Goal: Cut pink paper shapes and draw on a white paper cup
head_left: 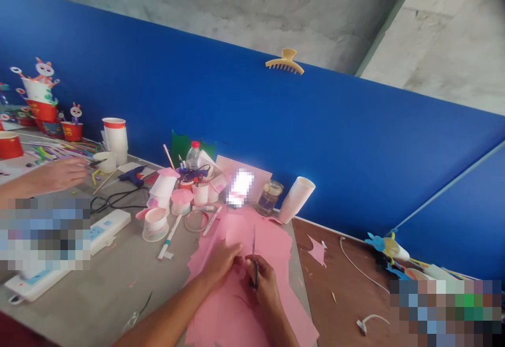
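Observation:
My right hand (268, 284) is closed around a pair of scissors (254, 270), whose blades point up and away from me. Close beside it, my left hand (221, 260) pinches a piece of pink paper (233, 227), thumb on top; the fingertips are partly hidden. Beneath both hands lie large pink paper sheets (272, 236) with jagged cut edges. Just past the paper, a phone with a bright, blurred screen (240, 186) leans against a pale board (258, 173).
A glass jar (270, 197) and stacked white cups (298, 199) stand behind the paper. Pink-and-white cup pieces (181, 200), a marker (169, 237) and a power strip (106, 228) are leftward. Another person's hand (63, 175) holds a dark thin tool. A cable (355, 263) lies right.

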A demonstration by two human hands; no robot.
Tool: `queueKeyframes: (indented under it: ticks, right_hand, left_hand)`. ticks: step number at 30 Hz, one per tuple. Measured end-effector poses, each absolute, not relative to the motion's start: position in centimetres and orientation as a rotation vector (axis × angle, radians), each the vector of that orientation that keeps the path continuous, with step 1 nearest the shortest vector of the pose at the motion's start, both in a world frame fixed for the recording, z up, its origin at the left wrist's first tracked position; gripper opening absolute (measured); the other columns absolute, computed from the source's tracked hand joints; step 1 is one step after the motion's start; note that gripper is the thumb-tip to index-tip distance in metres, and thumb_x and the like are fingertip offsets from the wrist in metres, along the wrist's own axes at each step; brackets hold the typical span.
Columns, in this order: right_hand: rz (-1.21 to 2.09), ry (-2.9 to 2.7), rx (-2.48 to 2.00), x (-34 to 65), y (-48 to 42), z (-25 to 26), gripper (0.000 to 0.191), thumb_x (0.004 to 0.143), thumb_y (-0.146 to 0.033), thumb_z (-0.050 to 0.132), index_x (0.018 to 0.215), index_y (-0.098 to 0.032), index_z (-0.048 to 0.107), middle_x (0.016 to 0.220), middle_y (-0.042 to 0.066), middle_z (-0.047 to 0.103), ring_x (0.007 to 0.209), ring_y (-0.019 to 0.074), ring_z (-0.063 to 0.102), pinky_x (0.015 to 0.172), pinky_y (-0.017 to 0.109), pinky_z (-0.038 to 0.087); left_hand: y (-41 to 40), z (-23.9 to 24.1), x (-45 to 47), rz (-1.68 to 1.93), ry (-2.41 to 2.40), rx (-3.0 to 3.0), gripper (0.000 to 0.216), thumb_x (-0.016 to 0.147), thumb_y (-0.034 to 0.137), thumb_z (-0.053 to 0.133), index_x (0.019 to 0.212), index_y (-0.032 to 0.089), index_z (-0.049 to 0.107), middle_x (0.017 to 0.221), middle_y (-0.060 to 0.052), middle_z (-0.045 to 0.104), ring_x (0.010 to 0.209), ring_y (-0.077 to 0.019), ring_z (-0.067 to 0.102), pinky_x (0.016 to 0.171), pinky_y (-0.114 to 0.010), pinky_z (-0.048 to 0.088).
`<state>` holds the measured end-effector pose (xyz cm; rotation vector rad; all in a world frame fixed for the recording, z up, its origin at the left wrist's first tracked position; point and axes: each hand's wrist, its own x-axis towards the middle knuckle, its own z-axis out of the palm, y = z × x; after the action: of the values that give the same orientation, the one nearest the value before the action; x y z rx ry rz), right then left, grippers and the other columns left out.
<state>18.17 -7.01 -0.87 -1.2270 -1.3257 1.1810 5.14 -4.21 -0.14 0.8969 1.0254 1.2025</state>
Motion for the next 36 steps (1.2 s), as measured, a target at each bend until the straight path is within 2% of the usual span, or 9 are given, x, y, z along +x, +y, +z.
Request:
queueKeyframes:
  ticks: [5,11,20,31,36]
  right_hand:
    - [1.144,-1.368,-1.228,18.2,-6.9,-0.9,0.051,0.076,-0.062,0.063,0.083,-0.012,0.069,0.055,-0.002,0.049,0.052,0.0118,0.041,0.048,0.024,0.032]
    - [1.146,-1.352,-1.237,18.2,-7.1,-0.6,0.051,0.074,-0.063,0.065,0.081,-0.012,0.069,0.054,-0.003,0.049,0.05,0.0114,0.041,0.046,0.024,0.031]
    - [1.194,-1.334,-1.277,18.2,-7.1,-0.5,0.056,0.069,-0.069,0.065,0.08,-0.014,0.065,0.051,-0.006,0.041,0.047,0.0096,0.033,0.045,0.024,0.026]
    - [1.147,-1.376,-1.298,18.1,-7.1,-0.4,0.058,0.068,-0.07,0.063,0.078,-0.013,0.065,0.05,-0.006,0.039,0.047,0.0091,0.03,0.045,0.024,0.024]
    - [1.146,-1.37,-1.294,18.1,-7.1,-0.4,0.058,0.067,-0.071,0.065,0.077,-0.013,0.065,0.051,-0.006,0.041,0.048,0.0094,0.032,0.045,0.024,0.024]
  left_hand:
    - [-3.9,-0.9,5.2,1.22,1.03,0.892,0.029,0.068,0.041,0.063,0.054,0.019,0.049,0.044,0.003,0.052,0.041,-0.0114,0.05,0.043,-0.024,0.037]
    - [-4.0,-0.3,5.2,1.217,1.065,0.836,0.03,0.063,0.043,0.064,0.054,0.021,0.045,0.044,0.005,0.049,0.041,-0.0117,0.049,0.043,-0.024,0.035]
    - [-4.1,1.1,4.0,1.143,1.266,1.179,0.034,0.072,0.037,0.053,0.044,0.019,0.05,0.043,0.001,0.051,0.046,-0.0132,0.049,0.054,-0.026,0.039]
    - [-3.7,0.6,3.6,1.119,1.184,1.194,0.035,0.073,0.039,0.051,0.045,0.02,0.048,0.043,0.001,0.048,0.045,-0.0126,0.044,0.046,-0.024,0.035]
    - [-3.5,0.5,3.6,1.117,1.164,1.152,0.034,0.072,0.04,0.053,0.045,0.02,0.046,0.042,0.001,0.047,0.045,-0.012,0.044,0.048,-0.025,0.034]
